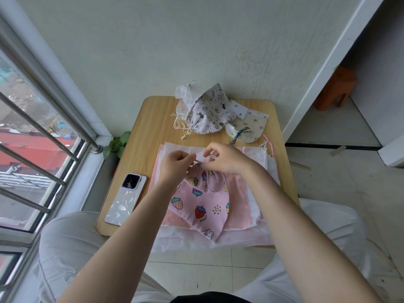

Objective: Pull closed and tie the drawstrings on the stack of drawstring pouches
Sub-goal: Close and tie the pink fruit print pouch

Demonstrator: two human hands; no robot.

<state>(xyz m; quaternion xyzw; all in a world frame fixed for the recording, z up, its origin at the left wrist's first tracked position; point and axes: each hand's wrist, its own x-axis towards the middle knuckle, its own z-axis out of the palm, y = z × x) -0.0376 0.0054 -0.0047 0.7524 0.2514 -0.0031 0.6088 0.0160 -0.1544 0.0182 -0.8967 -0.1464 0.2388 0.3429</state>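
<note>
A pink strawberry-print pouch (205,204) lies on top of a stack of flat pink and white pouches (247,206) on the small wooden table (153,119). Its mouth is gathered tight under my hands. My left hand (175,165) pinches one white drawstring end at the gathered neck. My right hand (225,158) holds the other string end just to the right, fingers curled around it. The strings between the hands are mostly hidden by my fingers. At the table's far edge lie tied pouches: a cat-print one (209,112), white ones (185,92) and a beige one (251,125).
A phone (126,197) lies face down at the table's left front edge. A window with metal bars (43,138) is on the left, a small plant (117,144) beside the table. The wall is straight behind. An orange stool (336,88) stands in the doorway at right.
</note>
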